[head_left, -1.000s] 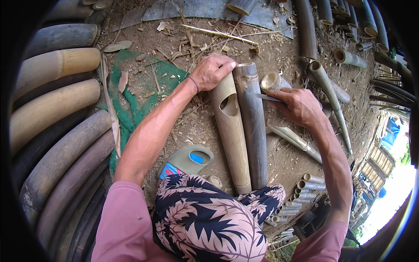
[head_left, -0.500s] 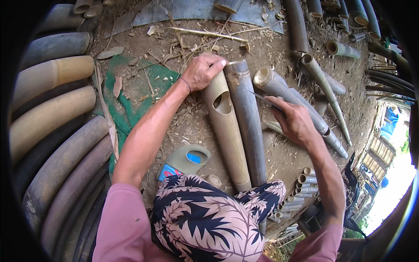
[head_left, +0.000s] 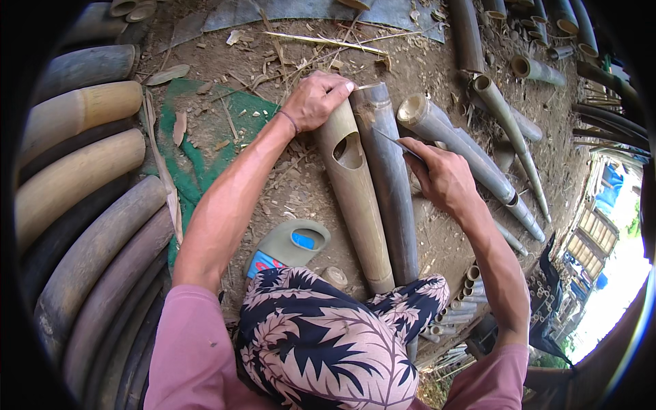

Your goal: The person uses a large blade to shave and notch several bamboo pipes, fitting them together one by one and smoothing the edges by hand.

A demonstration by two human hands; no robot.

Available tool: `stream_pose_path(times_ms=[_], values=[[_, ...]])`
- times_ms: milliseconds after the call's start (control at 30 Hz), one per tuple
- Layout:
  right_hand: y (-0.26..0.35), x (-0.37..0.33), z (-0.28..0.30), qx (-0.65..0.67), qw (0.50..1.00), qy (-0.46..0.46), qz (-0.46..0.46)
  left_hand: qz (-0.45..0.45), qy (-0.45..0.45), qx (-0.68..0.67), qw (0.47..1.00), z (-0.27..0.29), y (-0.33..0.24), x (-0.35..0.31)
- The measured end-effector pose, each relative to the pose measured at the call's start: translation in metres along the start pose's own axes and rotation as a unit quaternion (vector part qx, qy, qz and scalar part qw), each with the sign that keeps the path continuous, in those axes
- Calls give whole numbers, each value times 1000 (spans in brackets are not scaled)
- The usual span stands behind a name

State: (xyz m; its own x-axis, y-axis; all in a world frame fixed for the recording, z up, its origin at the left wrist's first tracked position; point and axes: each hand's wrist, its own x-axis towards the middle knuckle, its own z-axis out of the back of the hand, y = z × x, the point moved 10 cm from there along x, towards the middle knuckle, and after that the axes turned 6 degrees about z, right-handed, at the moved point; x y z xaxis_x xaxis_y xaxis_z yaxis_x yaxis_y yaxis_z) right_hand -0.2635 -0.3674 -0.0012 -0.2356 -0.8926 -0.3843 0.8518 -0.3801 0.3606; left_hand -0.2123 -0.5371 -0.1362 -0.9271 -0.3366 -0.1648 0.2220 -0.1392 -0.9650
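A pale bamboo tube [head_left: 357, 205] with an oval opening cut in its side lies lengthwise in front of me. My left hand [head_left: 316, 100] is closed over its far end, thumb on the rim. Close along its right side lies a darker grey bamboo tube [head_left: 392, 184]. In my right hand [head_left: 444, 174] is a knife [head_left: 394, 141], fingers wrapped round the handle. Its narrow blade points up and left over the grey tube; whether it touches the surface I cannot tell. The handle is mostly hidden by my fingers.
Thick bamboo poles [head_left: 82, 160] are stacked on the left. Another notched bamboo tube [head_left: 465, 154] lies right of my work. A green mesh sheet [head_left: 188, 171] and wood shavings cover the dirt. A slipper [head_left: 290, 242] sits near my knee. Cut bamboo pieces [head_left: 465, 304] lie at lower right.
My right hand has moved left with the knife, so the blade now lies over the grey tube. The left hand keeps its hold on the pale tube.
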Motion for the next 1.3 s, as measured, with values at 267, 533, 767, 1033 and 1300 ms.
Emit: stream_pose_path(times_ms=[267,533,767,1033,1300], values=[[-4,-25,12,-153,970,116,-149,-10,3,-1,1000,0,2,-3],[-44,-302,-3,235,811,-188,-502,-1,4,24,1000,1,4,8],[-91,-523,-79,119,702,-239,-661,-36,69,147,986,2,32,31],[-41,-606,-236,200,642,-166,-721,4,86,338,937,42,101,50],[45,-578,-314,153,487,-473,-718,62,91,238,965,34,44,61]])
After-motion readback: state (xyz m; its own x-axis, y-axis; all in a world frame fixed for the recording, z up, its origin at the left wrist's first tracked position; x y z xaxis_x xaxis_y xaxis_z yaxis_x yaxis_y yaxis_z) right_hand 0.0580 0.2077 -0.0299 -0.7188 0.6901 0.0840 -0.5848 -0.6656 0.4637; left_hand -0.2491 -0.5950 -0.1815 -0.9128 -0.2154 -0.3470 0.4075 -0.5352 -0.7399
